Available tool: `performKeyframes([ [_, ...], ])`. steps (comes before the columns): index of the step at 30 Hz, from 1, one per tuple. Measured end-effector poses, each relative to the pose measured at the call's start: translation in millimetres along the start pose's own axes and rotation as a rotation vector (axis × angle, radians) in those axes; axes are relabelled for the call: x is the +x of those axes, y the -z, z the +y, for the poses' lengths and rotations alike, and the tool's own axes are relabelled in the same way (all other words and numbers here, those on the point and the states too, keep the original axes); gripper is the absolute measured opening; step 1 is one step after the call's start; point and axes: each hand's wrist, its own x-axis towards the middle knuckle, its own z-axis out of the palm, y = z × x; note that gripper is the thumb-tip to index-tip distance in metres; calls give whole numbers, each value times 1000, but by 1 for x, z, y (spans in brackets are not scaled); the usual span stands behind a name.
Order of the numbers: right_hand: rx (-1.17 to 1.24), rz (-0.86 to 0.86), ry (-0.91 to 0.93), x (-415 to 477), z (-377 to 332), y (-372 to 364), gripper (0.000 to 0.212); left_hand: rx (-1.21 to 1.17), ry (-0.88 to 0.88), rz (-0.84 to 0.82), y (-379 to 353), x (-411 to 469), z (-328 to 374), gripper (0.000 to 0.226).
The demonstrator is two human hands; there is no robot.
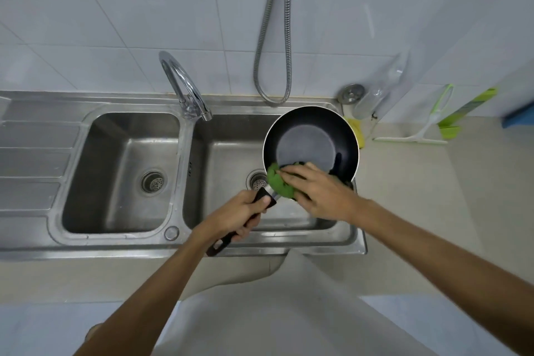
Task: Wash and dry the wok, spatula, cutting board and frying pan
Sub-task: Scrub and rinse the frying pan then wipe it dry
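A black frying pan (310,139) with a pale rim is held tilted over the right basin of the steel sink (225,159). My left hand (234,215) grips its black handle near the metal collar. My right hand (320,191) holds a green scouring pad (276,182) against the pan's near rim, fingers spread over the pad. The pad partly covers the rim beside the handle joint. No wok, spatula or cutting board shows in view.
A chrome tap (185,87) arches between the two basins, spout over the right one. A metal shower hose (274,37) hangs on the tiled wall. On the counter to the right lie a sink plug (351,93), a clear plastic bag (378,95), a green-handled squeegee (427,127). A drainboard lies at left.
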Motion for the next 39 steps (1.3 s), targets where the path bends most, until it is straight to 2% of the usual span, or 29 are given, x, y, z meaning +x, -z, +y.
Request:
performKeyframes([
  [2, 199, 148, -185, 16, -17, -12, 46, -26, -5, 18, -19, 2, -5, 37],
  [4, 296, 320, -349, 41, -25, -16, 41, -32, -4, 75, -32, 5, -7, 32],
  [7, 175, 455, -532, 76, -21, -8, 32, -6, -6, 118, -41, 7, -8, 31],
  [9, -78, 419, -585, 87, -7, 3, 27, -4, -19, 133, -42, 5, -12, 33],
  [11, -268, 335, -556, 86, 11, 13, 32, 15, -27, 174, -37, 3, -13, 33],
  [15, -518, 184, -446, 64, 37, 19, 44, 30, -46, 195, -21, 5, -10, 32],
  [18, -659, 34, -499, 50, 34, 24, 36, 2, -37, 173, -16, 7, -13, 34],
  [21, -694, -123, -547, 23, 14, 22, 32, -29, -31, 149, -13, 11, -17, 40],
  [24, -497, -280, -565, 8, -21, 9, 29, -78, -12, 140, -18, 14, -17, 42],
  [27, -48, -220, -635, 17, -48, -4, 31, -58, 16, 123, -35, 16, -17, 35],
  [29, 198, -49, -668, 32, -52, -8, 32, -48, 46, 108, -46, 14, -20, 28],
  [32, 340, 249, -750, 59, -42, -14, 30, -32, 52, 102, -61, 7, -20, 31],
  [34, 226, 340, -755, 70, -24, -13, 30, 20, 6, 130, -65, 6, -19, 39],
  [35, 96, 323, -730, 71, -13, -11, 35, 37, -4, 149, -63, 5, -19, 40],
  [37, -171, 202, -647, 62, 12, -8, 58, 52, -3, 173, -54, 4, -21, 40],
  [39, -307, 119, -595, 49, 30, -6, 81, 36, 4, 156, -44, 3, -24, 40],
])
